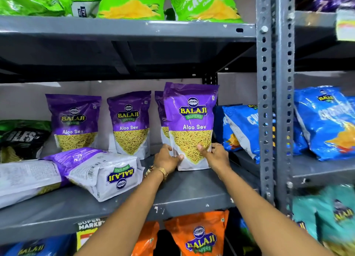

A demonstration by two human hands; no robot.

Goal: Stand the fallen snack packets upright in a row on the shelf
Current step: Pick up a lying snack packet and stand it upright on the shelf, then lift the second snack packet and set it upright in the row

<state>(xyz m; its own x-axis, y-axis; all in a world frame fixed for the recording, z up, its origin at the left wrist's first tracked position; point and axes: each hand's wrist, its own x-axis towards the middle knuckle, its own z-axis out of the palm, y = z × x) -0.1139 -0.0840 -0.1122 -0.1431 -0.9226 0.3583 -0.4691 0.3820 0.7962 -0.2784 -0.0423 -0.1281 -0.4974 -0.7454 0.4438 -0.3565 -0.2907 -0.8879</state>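
Observation:
A purple Aloo Sev packet (pixel 191 121) stands upright on the grey shelf (pixel 192 188), right of centre. My left hand (pixel 166 159) grips its lower left edge and my right hand (pixel 215 154) grips its lower right edge. Another upright purple packet (pixel 160 113) is partly hidden behind it. Two more purple packets (pixel 74 121) (pixel 130 123) stand upright further left at the back. A fallen purple packet (pixel 101 171) lies on its side in front of them, bottom toward me. A second fallen packet (pixel 25 179) lies at the far left, back side up.
Blue packets (pixel 238 125) lean against the grey upright post (pixel 266 102) to the right. A black and green packet (pixel 21 138) sits at the left. Green packets (pixel 132 5) fill the shelf above, orange ones (pixel 197 234) the shelf below.

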